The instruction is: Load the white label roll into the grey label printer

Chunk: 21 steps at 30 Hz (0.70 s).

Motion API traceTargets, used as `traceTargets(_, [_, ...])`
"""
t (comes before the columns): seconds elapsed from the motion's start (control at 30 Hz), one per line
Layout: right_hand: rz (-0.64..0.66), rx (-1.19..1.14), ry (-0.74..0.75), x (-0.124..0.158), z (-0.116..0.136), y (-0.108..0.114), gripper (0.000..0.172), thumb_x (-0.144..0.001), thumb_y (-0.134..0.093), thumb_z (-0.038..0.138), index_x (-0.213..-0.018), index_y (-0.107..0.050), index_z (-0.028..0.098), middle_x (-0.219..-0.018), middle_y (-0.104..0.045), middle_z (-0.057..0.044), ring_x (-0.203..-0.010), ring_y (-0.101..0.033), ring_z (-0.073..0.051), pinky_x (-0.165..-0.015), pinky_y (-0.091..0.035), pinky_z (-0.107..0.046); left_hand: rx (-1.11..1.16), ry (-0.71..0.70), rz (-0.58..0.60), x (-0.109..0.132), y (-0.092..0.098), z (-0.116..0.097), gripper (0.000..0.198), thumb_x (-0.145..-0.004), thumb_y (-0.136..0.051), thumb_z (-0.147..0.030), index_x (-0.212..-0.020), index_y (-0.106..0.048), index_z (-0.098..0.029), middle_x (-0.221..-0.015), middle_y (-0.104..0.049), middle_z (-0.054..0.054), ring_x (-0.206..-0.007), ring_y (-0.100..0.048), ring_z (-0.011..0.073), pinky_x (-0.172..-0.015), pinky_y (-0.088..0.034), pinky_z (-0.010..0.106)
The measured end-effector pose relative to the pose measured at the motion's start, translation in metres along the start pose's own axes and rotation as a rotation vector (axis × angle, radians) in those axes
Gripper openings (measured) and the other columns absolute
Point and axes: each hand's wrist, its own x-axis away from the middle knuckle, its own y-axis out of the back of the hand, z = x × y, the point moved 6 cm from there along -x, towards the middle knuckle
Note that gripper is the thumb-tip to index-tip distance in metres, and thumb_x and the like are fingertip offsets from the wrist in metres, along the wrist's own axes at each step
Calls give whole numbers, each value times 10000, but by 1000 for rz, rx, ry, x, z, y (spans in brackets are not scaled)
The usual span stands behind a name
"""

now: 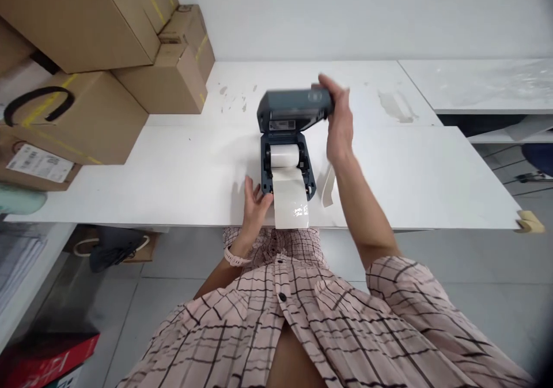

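Observation:
A dark grey label printer [266, 166] stands open near the front of the white table [173, 174]. Its lid [294, 110] is raised and blurred, and my right hand [337, 124] grips the lid's right end. Inside sits a white label roll [284, 155], and a strip of label paper [291, 202] runs out over the front toward the table edge. My left hand [254, 203] rests on the table against the printer's front left corner, fingers touching the body beside the paper strip. A loose curl of white paper [329, 187] lies just right of the printer.
Stacked cardboard boxes [108, 59] crowd the table's back left. A second white table [479, 82] adjoins at the right, with a chair base [536, 166] beyond it. A bag [114, 247] lies on the floor under the table, and a red box [47, 356] sits at lower left.

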Motion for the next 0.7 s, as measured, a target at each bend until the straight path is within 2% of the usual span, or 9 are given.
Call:
traceTargets(0.07, [-68,52,57,57,9,3,607,-1042,-283,713,-1422,-596,358,-1401,-678,4,-1355,-603,-241,-1192,-454,-531,49,-45,-66,1,10,-4,941,-905,-583,-708,-1658,-91,-432,-1792,-39,39,-1626,-216,325,-1282,-341,527])
traceTargets(0.13, [-119,113,85,108,13,1,458,-1055,-402,617,-1290,-691,349,-1334,-703,-9,-1318,-615,-255,-1154,-478,-550,75,-125,-127,-2,18,-14,837,-938,-487,-732,-1649,-160,-435,-1788,-92,29,-1626,-228,296,-1300,-298,522])
traceTargets(0.2, [-122,165,84,144,11,-6,297,-1040,-524,506,-1195,-727,355,-1248,-730,-12,-1308,-613,-254,-1164,-461,-551,66,-185,-144,-7,20,-25,801,-939,-482,-737,-1635,-220,-439,-1782,-132,9,-1635,-199,277,-1322,-243,512])
traceTargets(0.27, [-155,154,13,165,3,-11,262,-1013,-592,459,-1235,-700,372,-1320,-698,-18,-1370,-570,-254,-1208,-414,-553,38,-182,-128,-13,14,-32,826,-914,-551,-725,-1627,-242,-447,-1781,-136,-20,-1648,-133,267,-1340,-190,497])
traceTargets(0.3, [-187,122,-47,170,-3,-12,323,-994,-618,469,-1303,-660,384,-1413,-649,-21,-1423,-528,-256,-1233,-384,-555,30,-155,-118,-17,10,-33,856,-896,-595,-716,-1628,-242,-446,-1783,-125,-33,-1652,-97,266,-1345,-177,488])
traceTargets(0.37, [-238,22,-203,176,-20,-13,559,-934,-681,531,-1458,-530,405,-1596,-494,-22,-1524,-417,-268,-1273,-329,-561,53,-72,-97,-22,0,-29,918,-863,-657,-700,-1633,-234,-434,-1784,-118,-36,-1652,-91,280,-1341,-213,475])
traceTargets(0.43, [-220,-108,-380,180,-38,-17,791,-868,-726,602,-1559,-395,404,-1676,-389,-34,-1566,-355,-288,-1276,-326,-572,118,0,-67,-24,-9,-22,929,-865,-665,-687,-1638,-228,-415,-1774,-177,-11,-1635,-192,307,-1313,-306,480])
traceTargets(0.53, [-162,-274,-585,189,-57,-23,943,-831,-733,656,-1613,-296,363,-1681,-384,-87,-1523,-429,-316,-1231,-407,-580,168,19,-61,-23,-14,-13,901,-885,-659,-654,-1638,-242,-389,-1725,-323,35,-1565,-368,337,-1257,-410,503])
traceTargets(0.7, [-150,-306,-634,200,-64,-22,1022,-787,-786,646,-1618,-278,338,-1600,-500,-126,-1412,-561,-329,-1185,-461,-603,35,-72,-108,-21,-8,-1,893,-899,-643,-652,-1637,-233,-364,-1676,-393,79,-1532,-418,342,-1226,-446,499])
